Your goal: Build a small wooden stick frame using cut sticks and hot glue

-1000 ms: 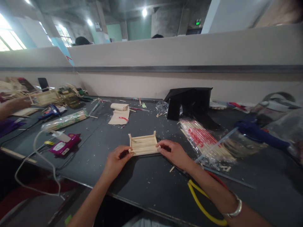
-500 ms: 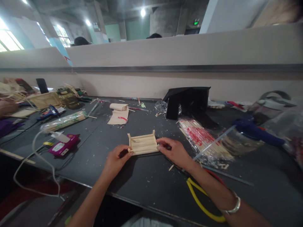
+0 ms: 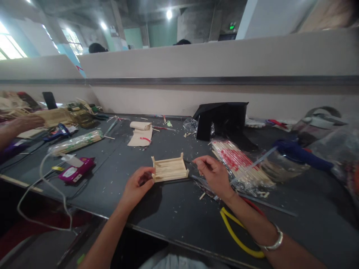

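Note:
A small tray-like frame of pale wooden sticks (image 3: 169, 170) rests on the dark table, with short posts standing at its corners. My left hand (image 3: 138, 185) holds its left end between thumb and fingers. My right hand (image 3: 213, 174) is off the frame, a little to its right, with thumb and fingertips drawn together; whether anything is between them is too small to tell. Pliers or cutters with red and yellow handles (image 3: 235, 239) lie partly under my right forearm.
Bagged sticks (image 3: 238, 160) and a blue glue gun (image 3: 305, 155) lie right. A black stand (image 3: 221, 119) is behind. At left are a pink power adapter (image 3: 76, 170), wrapped sticks (image 3: 77, 142) and another person's hand (image 3: 30, 122). A paper roll (image 3: 140, 132) lies beyond the frame.
My right hand has let go of the frame's right end and moved slightly right and up. My left hand stays at the left end. The other person's hand has reached further in at left.

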Action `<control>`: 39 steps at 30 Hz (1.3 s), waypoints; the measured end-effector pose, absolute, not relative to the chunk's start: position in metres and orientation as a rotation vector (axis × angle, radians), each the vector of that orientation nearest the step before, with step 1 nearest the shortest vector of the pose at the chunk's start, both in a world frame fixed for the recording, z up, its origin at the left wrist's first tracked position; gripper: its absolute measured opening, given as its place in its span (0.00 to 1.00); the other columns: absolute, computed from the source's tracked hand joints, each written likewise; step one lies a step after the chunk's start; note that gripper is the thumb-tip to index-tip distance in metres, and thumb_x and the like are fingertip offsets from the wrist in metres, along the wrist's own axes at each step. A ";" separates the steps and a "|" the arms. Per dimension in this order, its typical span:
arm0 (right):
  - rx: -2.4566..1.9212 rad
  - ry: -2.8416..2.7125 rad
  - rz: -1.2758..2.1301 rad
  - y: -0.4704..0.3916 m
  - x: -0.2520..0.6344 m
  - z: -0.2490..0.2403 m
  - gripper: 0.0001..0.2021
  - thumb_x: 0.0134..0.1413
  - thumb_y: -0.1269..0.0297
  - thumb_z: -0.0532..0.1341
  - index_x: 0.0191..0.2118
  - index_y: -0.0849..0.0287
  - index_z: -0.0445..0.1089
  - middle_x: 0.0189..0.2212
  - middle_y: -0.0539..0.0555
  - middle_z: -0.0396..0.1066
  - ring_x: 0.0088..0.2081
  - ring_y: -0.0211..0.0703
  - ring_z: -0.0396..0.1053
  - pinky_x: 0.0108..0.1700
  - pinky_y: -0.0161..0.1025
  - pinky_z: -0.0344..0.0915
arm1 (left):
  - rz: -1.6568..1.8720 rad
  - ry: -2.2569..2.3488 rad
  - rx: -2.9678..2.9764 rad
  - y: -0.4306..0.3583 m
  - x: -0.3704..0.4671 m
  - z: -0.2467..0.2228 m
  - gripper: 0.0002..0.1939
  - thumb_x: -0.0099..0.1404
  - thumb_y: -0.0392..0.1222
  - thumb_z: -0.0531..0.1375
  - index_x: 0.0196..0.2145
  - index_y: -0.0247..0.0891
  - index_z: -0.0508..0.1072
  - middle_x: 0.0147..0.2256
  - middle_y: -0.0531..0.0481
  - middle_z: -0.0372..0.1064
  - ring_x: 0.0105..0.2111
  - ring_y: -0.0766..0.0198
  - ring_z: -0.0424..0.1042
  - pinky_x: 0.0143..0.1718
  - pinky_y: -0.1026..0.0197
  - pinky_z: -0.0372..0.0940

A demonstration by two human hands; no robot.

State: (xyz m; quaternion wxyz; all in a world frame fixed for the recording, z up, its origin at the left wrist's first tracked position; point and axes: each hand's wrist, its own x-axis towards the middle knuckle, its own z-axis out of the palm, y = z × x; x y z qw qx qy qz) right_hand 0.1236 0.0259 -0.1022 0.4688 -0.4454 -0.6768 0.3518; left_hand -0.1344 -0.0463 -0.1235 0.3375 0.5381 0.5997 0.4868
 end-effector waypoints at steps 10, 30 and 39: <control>-1.111 -1.579 0.973 0.027 0.122 -0.107 0.23 0.60 0.54 0.53 0.16 0.56 0.56 0.13 0.44 0.53 0.17 0.32 0.53 0.21 0.32 0.52 | 1.632 1.726 1.066 -0.042 -0.146 -0.131 0.16 0.62 0.51 0.57 0.35 0.34 0.73 0.30 0.50 0.69 0.26 0.67 0.65 0.31 0.64 0.62; -1.249 -1.946 0.735 0.033 0.124 -0.113 0.14 0.54 0.60 0.58 0.22 0.57 0.75 0.20 0.50 0.74 0.26 0.41 0.70 0.32 0.35 0.62 | 1.126 1.580 1.669 -0.040 -0.139 -0.128 0.07 0.59 0.44 0.62 0.29 0.39 0.77 0.34 0.50 0.66 0.32 0.64 0.66 0.31 0.64 0.59; -1.067 -1.999 0.788 0.027 0.118 -0.111 0.09 0.52 0.62 0.60 0.38 0.57 0.74 0.30 0.51 0.75 0.31 0.40 0.71 0.35 0.35 0.66 | 1.228 1.530 1.545 -0.046 -0.131 -0.119 0.12 0.64 0.48 0.58 0.29 0.38 0.74 0.34 0.51 0.63 0.34 0.65 0.65 0.33 0.65 0.59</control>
